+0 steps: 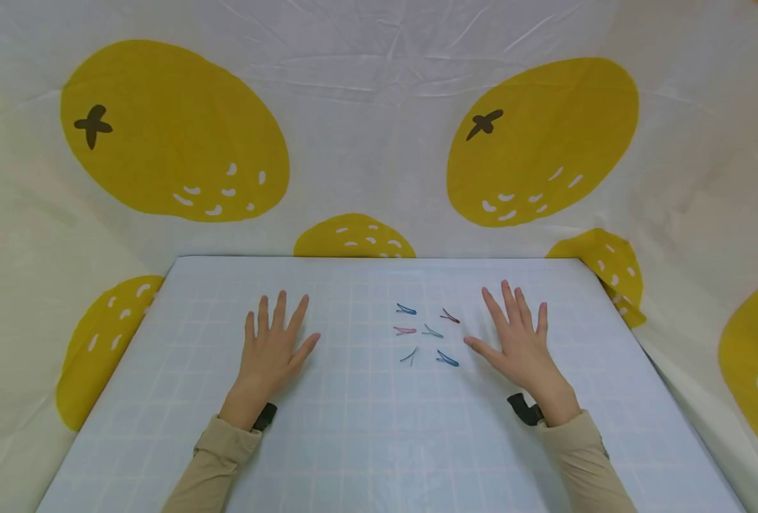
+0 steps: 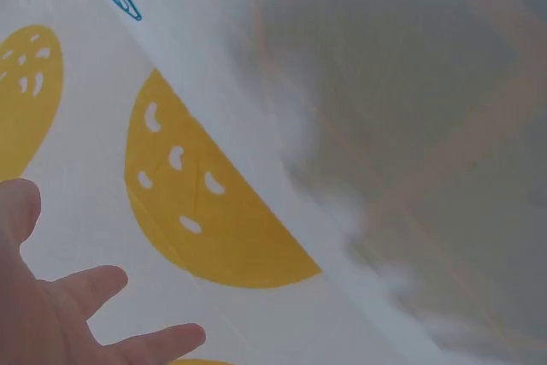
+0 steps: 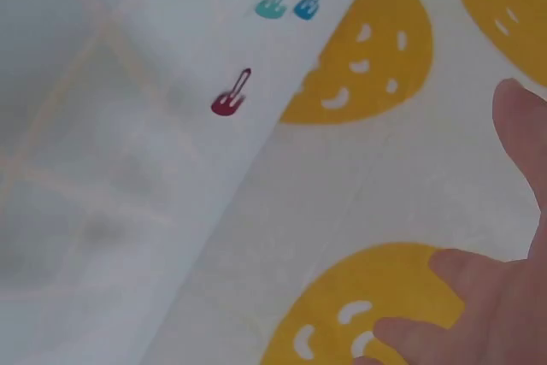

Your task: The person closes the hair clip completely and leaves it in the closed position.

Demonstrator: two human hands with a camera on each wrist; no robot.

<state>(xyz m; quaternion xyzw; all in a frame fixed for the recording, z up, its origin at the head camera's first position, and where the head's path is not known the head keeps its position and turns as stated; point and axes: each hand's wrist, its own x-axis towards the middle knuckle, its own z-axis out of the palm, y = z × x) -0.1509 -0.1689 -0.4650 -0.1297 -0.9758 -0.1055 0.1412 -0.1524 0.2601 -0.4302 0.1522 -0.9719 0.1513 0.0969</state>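
Observation:
Several snap hair clips lie in loose pairs near the middle of the table. In the head view they include a blue clip (image 1: 406,309), a dark red clip (image 1: 450,316), a pink clip (image 1: 405,330), a teal clip (image 1: 433,332) and a second blue clip (image 1: 447,359). A thin, dark clip (image 1: 409,356) is harder to make out. My left hand (image 1: 270,356), fingers spread and straight, is to their left, holding nothing. Just right of the clips, my right hand (image 1: 520,349) is likewise spread and holds nothing. The right wrist view shows the dark red clip (image 3: 229,103) apart from its neighbours.
A pale checked cloth covers the table (image 1: 353,442). Behind it and along both sides hangs a white sheet (image 1: 366,142) with big yellow fruit prints. Each wrist carries a black strap (image 1: 525,410) by a beige sleeve (image 1: 574,442).

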